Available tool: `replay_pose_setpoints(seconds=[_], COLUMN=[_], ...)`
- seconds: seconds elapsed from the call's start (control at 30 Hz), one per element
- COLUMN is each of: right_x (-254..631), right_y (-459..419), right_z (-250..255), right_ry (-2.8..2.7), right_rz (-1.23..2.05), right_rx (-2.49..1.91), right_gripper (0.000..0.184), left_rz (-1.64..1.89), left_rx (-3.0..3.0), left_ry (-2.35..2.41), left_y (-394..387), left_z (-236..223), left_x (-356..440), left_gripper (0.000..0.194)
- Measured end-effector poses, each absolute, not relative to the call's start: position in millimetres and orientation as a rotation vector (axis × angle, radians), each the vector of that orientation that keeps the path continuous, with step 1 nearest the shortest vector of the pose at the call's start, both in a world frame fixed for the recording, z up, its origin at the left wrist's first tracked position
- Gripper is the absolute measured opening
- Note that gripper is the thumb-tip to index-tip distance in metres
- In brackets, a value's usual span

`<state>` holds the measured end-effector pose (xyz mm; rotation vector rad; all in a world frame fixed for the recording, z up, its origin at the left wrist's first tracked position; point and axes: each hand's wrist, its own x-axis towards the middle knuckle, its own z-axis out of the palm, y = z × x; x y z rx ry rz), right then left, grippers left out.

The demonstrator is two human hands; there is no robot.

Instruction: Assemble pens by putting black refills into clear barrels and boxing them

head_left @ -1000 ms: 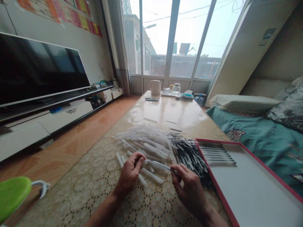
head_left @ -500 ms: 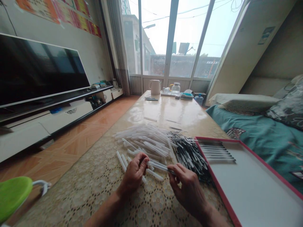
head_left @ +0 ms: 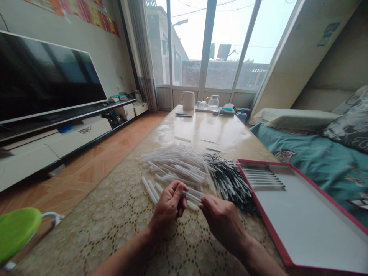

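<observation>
Both my hands hold one clear pen tube (head_left: 192, 196) just above the table. My left hand (head_left: 169, 207) pinches its left end, fingers curled. My right hand (head_left: 221, 220) is closed around its right end, where a dark refill seems to go in, though the fingers hide that end. Behind the hands lies a heap of clear pen tubes (head_left: 175, 165) and, to its right, a heap of dark refills (head_left: 230, 180). A red-rimmed white tray (head_left: 304, 226) on the right holds several assembled pens (head_left: 261, 178) in a row at its far end.
A lace-patterned cloth (head_left: 120, 230) covers the near part of the long table. A white jug (head_left: 188, 100), a glass teapot (head_left: 213, 102) and small items stand at the far end. A TV (head_left: 43, 80) stands left, a teal bed (head_left: 316, 153) right, a green stool (head_left: 17, 232) at the lower left.
My hands have moved closer together along the tube, the right hand sliding left toward the left hand. The view has tilted slightly down.
</observation>
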<state>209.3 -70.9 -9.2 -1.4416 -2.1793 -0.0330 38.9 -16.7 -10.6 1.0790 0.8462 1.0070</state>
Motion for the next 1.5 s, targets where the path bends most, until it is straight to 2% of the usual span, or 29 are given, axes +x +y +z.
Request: replay_pose_setpoints(seconds=[0.23,0.6,0.73,0.87,1.0,1.17,1.27,1.3,1.37,1.43,1.5], right_x=[202,198,203,210,219,244,280,296,333,372,405], right_y=[-72,-72,-69,-61,-57,-63,-74,-78,-86,-94,-99], right_z=[-12,0,2,-3,-1,37,67,73,76,66,47], right_ry=[-2.174,-1.862,-1.813,-1.862,-1.826,-1.458,-1.469,-1.556,-1.662,-1.673,-1.702], right_rz=[-0.104,0.777,0.904,0.771,0.683,0.562,0.547,0.492,0.183,-0.151,-0.338], right_rx=[-1.446,-1.342,-1.311,-1.318,-1.3,-1.374,-1.467,-1.541,-1.723,-1.922,-2.145], right_gripper=[0.028,0.04,0.042,0.039,0.036,0.034,0.034,0.033,0.029,0.025,0.02], left_rz=[1.069,1.081,1.082,1.11,1.187,1.302,1.314,1.323,1.334,1.337,1.335], left_rx=[1.144,1.267,1.288,1.282,1.355,1.382,1.364,1.355,1.344,1.348,1.362], left_ry=[0.86,0.864,0.85,0.867,0.871,0.969,0.981,0.982,0.98,0.977,0.978], left_y=[-22,-30,-29,-25,-24,-24,-24,-23,-23,-23,-22], left_z=[-13,-6,-10,-13,-10,-6,-6,-6,-5,-5,-5], left_x=[41,36,41,45,43,37,37,37,38,39,39], left_gripper=[0.032,0.03,0.03,0.03,0.043,0.041,0.039,0.039,0.037,0.036,0.035])
